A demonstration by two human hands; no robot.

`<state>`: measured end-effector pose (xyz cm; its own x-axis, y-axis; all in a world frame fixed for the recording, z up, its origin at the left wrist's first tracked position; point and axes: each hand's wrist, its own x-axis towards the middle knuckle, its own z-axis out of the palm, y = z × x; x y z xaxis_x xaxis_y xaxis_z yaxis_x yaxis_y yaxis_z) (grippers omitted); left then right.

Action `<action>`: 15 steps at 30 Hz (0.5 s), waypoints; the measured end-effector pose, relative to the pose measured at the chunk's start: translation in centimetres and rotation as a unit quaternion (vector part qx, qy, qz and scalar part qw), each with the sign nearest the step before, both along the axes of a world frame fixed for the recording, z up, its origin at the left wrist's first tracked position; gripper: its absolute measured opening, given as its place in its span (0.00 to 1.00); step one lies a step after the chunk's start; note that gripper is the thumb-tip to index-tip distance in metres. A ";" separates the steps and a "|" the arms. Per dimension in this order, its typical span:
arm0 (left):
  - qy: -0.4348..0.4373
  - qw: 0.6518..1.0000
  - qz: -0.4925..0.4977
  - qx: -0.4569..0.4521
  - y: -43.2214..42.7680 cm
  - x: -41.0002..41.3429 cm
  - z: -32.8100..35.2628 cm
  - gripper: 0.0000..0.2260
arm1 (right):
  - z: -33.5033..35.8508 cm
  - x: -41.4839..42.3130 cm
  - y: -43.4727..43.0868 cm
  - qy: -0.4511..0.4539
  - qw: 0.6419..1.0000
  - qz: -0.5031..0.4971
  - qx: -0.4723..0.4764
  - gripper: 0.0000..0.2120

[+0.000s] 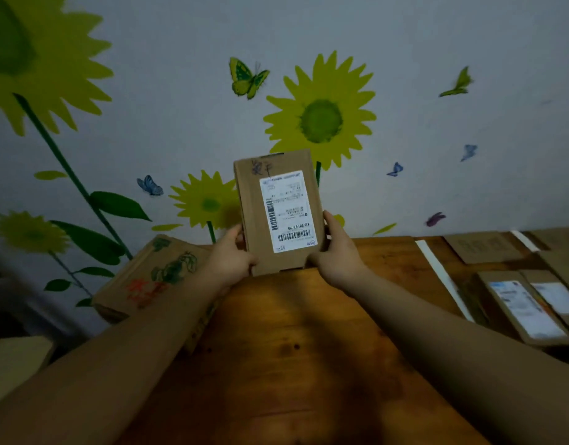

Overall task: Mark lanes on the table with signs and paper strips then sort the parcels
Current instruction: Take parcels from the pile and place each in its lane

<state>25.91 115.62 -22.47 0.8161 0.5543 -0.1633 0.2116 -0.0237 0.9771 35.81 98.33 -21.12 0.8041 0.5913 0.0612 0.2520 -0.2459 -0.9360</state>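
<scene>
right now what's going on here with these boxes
A person holds one parcel upright, label toward the camera. The left hand grips its lower left edge, the right hand its lower right, above the far side of the table. On the right a paper strip lies on the table, with two more parcels flat beyond it. A carton stands at the left.

Two bare arms reach forward, and both hands hold one parcel up.
The left hand grips the lower left edge of the parcel. The right hand grips the lower right edge, thumb up along the side. The left arm and right arm stretch out straight, and the wrists are close together.
</scene>
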 end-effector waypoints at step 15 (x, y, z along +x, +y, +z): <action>-0.073 0.992 -0.081 0.059 -16.7 1.3 4.6 0.28 | 3.3 -1.9 -18.2 -0.045 0.995 -0.079 0.041 0.32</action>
